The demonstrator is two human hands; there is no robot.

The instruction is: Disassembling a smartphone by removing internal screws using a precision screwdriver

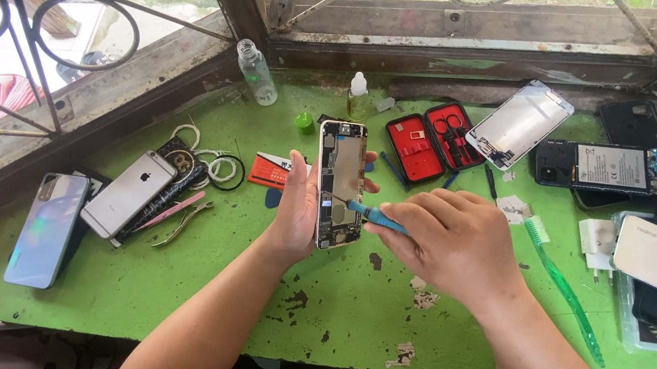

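My left hand [297, 210] grips an opened phone body [339, 184] upright above the green table, its inner parts facing me. In my right hand [446, 241] is a thin blue-handled screwdriver [373, 215], its tip touching the phone's inside near the middle. Both forearms reach in from the bottom edge.
A red-lined tool case [433, 143], a detached white screen [521, 124], an open phone with battery [601, 167] and a green toothbrush [564, 287] lie to the right. Two phones [128, 194] [46, 229], tweezers [184, 220], rings and a clear bottle [257, 73] sit at left by the window.
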